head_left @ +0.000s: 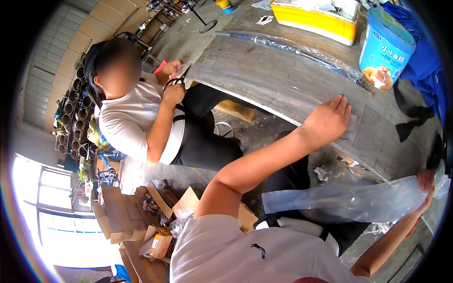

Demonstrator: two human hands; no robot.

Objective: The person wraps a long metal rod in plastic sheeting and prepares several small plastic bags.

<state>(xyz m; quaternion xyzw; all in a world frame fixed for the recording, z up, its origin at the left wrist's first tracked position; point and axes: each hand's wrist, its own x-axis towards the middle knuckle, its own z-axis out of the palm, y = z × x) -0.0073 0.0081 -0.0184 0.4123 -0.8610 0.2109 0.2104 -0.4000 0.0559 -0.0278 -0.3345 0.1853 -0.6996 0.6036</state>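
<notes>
My left hand (329,118) rests palm down on the grey table, its fingers stretched out over a flat sheet of clear plastic film (283,96). At the far right my right hand (426,188) grips one end of a long clear plastic sleeve (349,203), which stretches leftward across my lap below the table edge. Part of that hand is hidden by the plastic and the dark rim of the picture. Beyond my left hand, a long thin rod (283,45) in a clear wrapper lies along the table.
A co-worker at the left holds black-handled scissors (175,81) at a piece of clear plastic. A blue tub (388,49), a yellow box (315,24) and black strips (409,111) lie on the table (226,54). Cardboard boxes (123,212) stand on the floor behind me.
</notes>
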